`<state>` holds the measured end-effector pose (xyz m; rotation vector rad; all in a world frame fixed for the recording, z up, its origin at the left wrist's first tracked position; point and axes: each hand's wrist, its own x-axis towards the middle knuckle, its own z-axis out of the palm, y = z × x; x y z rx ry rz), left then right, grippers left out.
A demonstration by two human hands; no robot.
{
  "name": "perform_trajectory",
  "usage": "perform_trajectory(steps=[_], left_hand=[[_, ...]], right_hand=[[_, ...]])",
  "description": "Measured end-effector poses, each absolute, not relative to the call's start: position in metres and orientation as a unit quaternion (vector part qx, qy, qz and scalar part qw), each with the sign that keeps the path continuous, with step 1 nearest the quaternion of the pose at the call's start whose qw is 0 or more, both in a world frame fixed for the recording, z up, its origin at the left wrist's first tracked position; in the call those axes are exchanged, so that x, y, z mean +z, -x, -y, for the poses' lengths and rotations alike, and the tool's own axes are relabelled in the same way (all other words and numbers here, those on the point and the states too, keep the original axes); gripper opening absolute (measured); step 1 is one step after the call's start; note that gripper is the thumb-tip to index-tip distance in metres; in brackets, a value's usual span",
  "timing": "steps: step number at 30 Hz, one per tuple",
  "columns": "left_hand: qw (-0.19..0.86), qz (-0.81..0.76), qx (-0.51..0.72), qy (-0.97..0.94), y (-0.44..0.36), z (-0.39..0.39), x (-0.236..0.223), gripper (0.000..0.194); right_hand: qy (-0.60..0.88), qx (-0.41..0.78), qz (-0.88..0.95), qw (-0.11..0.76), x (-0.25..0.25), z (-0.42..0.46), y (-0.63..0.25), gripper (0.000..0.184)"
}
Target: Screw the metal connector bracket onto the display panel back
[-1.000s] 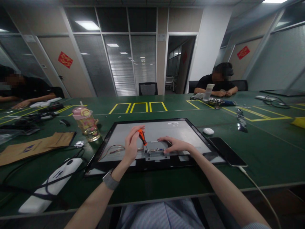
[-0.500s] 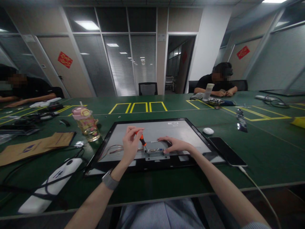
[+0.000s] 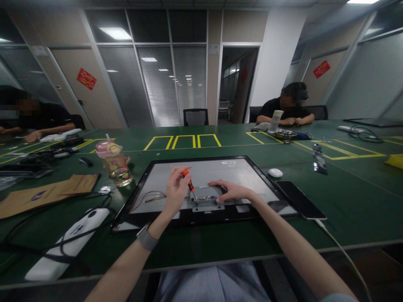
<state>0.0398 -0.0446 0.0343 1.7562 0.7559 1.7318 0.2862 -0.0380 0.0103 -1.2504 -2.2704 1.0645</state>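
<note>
My left hand pinches the orange-and-black handle of a screwdriver, fingers at its upper end. The screwdriver leans, its tip down at the port bracket; a screw there is too small to make out. My right hand steadies the board assembly on that bracket, thumb at the near edge by the blue video port, fingers over the far side. Both sit on the grey back of a flat display panel with a black frame, lying on the table. Thin cables run left from the board.
A pink-lidded bottle, paper bag and white power strip with black cables lie left. At right are a white earbud case and a phone on a charging cable. Two people sit across the green table.
My left hand has shifted slightly right and its fingers have turned on the screwdriver handle, which stands a bit more upright. My right hand has stayed put.
</note>
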Motion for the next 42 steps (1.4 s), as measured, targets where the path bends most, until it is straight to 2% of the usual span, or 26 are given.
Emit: perform_trajectory(steps=[4,10,16,25,35,42], left_hand=[[0.270,-0.298,0.637,-0.657,-0.0392,0.0455,0.0351,0.022],[0.360,-0.280,0.634,-0.624,-0.0391,0.0445,0.0334,0.032],[0.402,-0.256,0.623,-0.620,-0.0391,0.0429,0.0314,0.035],[0.283,-0.284,0.634,-0.661,-0.0389,0.0474,0.0377,0.019],[0.367,-0.285,0.621,-0.631,-0.0382,0.0479,0.0364,0.032],[0.284,-0.297,0.629,-0.660,-0.0387,0.0467,0.0362,0.018]], right_hand=[[0.440,0.374,0.800,0.166,0.0105,0.0380,-0.2869,0.079],[0.437,0.370,0.802,0.172,0.0057,0.0355,-0.2879,0.078],[0.439,0.373,0.799,0.172,0.0055,0.0361,-0.2880,0.077],[0.430,0.378,0.801,0.176,0.0052,0.0360,-0.2884,0.076],[0.434,0.376,0.800,0.174,0.0077,0.0372,-0.2882,0.077],[0.438,0.381,0.794,0.182,0.0063,0.0374,-0.2870,0.077]])
